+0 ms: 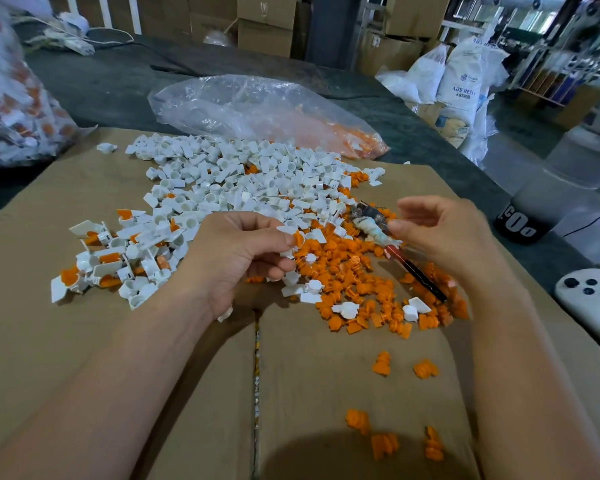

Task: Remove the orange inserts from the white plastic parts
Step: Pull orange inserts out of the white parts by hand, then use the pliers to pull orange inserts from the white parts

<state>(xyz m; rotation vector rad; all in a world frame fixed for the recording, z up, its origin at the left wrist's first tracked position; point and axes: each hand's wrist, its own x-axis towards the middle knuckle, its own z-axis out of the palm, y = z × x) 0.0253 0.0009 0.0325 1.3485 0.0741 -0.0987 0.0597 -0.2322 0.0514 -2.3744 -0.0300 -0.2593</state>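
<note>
Cardboard sheet [84, 341]: left hand [236, 258] curled, pinching white part [296, 239]; right hand [444, 237] half-curled, pinching tool [371, 228].

I see a dark grey-green worktop [118, 84] running away from me, with a flattened cardboard sheet [42, 341] laid over its near end. Behind it, brown cardboard boxes [267, 29] are stacked along the back of the room. To my right, white sacks [465, 77] printed "ABS RESIN" lean together on a dull grey floor [523, 143]. Beyond them stand metal racks [555, 77] and machinery, blurred. The light is cool and even, brightest at the far right.
</note>
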